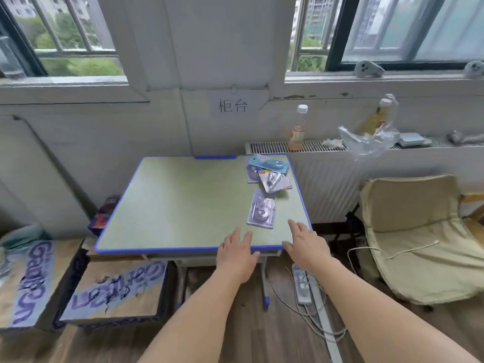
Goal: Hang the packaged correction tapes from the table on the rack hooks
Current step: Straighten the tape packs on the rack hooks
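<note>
Fingers on both hands are straight and loosely spread, holding nothing: left hand (237, 254) hovers over the near edge of the table (167, 205), right hand (306, 244) over its near right corner, index finger reaching ahead. Closest target is the nearest correction tape pack (262, 209), a clear blister lying flat just beyond the right fingertips, not touched as far as I can tell. Further back, at the far right corner, sits a small overlapping pile of packs (269, 170), one with a light blue card on top; exact count is unclear because of blur. No rack or hooks in view, so the hang location can't be confirmed from here. Judgement: step in hand is the first pickup, and nothing looks hung yet. To do it well, take the near pack with the right hand, pinching the card edge rather than the blister bubble, and find the hang hole end so it comes up already oriented for a hook. A flat pack on a smooth top may be hard to lift, so sliding it to the table edge to get a thumb under should help. Leave the pile alone until the single is clear. Beyond the table, a bottle (297, 132) stands on the radiator shelf (264, 147), well apart from the work.
</note>
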The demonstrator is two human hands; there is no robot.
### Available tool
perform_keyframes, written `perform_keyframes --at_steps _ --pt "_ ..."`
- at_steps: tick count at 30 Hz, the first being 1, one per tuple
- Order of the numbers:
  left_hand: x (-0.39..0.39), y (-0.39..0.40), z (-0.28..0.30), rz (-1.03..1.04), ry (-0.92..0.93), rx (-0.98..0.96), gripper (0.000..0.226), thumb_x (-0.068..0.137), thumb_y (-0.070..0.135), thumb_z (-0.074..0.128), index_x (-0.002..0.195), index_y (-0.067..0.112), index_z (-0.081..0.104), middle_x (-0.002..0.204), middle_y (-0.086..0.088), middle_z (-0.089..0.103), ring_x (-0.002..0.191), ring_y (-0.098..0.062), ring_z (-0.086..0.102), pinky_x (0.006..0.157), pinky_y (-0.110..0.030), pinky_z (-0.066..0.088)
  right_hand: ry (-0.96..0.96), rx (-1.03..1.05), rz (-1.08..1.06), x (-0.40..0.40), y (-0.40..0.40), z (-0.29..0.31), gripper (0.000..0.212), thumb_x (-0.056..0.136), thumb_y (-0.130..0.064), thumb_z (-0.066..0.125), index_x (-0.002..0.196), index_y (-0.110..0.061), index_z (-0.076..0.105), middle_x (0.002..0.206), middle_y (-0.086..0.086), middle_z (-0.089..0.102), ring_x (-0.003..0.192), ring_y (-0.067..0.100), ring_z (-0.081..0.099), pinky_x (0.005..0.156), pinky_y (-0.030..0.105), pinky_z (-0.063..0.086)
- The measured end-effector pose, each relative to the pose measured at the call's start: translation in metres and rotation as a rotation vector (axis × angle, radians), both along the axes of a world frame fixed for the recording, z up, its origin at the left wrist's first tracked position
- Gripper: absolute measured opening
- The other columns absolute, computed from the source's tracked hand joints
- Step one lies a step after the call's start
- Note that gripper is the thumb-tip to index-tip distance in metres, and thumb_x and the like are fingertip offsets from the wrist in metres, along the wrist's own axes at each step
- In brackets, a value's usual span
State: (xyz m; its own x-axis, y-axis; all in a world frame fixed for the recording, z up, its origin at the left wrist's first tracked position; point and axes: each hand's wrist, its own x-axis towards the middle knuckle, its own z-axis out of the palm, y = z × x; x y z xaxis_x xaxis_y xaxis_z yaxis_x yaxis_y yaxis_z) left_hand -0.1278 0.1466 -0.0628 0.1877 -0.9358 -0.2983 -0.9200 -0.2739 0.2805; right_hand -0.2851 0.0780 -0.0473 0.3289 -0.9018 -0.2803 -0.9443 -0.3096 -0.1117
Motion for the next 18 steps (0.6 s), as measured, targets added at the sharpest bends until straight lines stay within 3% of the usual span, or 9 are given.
perform_keyframes --at_steps 13,18 --pt "0.016 -0.139 -0.049 -0.110 0.004 0.012 0.057 0.101 0.035 0.041 0.153 0.035 0.019 0.163 -0.004 -0.002 0.147 -0.028 0.011 0.117 -0.038 0.016 -0.004 0.049 0.002 0.039 -0.143 -0.032 0.061 0.103 -0.041 0.034 0.154 -0.017 0.010 0.156 0.005 0.024 0.131 0.032 0.039 0.100 0.040 0.037" --pt "0.023 -0.163 -0.062 -0.251 -0.044 0.073 0.055 0.103 0.040 0.038 0.153 0.036 0.018 0.163 -0.005 -0.011 0.149 -0.029 0.001 0.119 -0.041 0.007 0.020 0.029 0.029 0.053 -0.185 -0.043 0.060 0.102 -0.040 0.036 0.153 -0.016 0.013 0.156 0.005 0.022 0.132 0.031 0.036 0.101 0.039 0.035"
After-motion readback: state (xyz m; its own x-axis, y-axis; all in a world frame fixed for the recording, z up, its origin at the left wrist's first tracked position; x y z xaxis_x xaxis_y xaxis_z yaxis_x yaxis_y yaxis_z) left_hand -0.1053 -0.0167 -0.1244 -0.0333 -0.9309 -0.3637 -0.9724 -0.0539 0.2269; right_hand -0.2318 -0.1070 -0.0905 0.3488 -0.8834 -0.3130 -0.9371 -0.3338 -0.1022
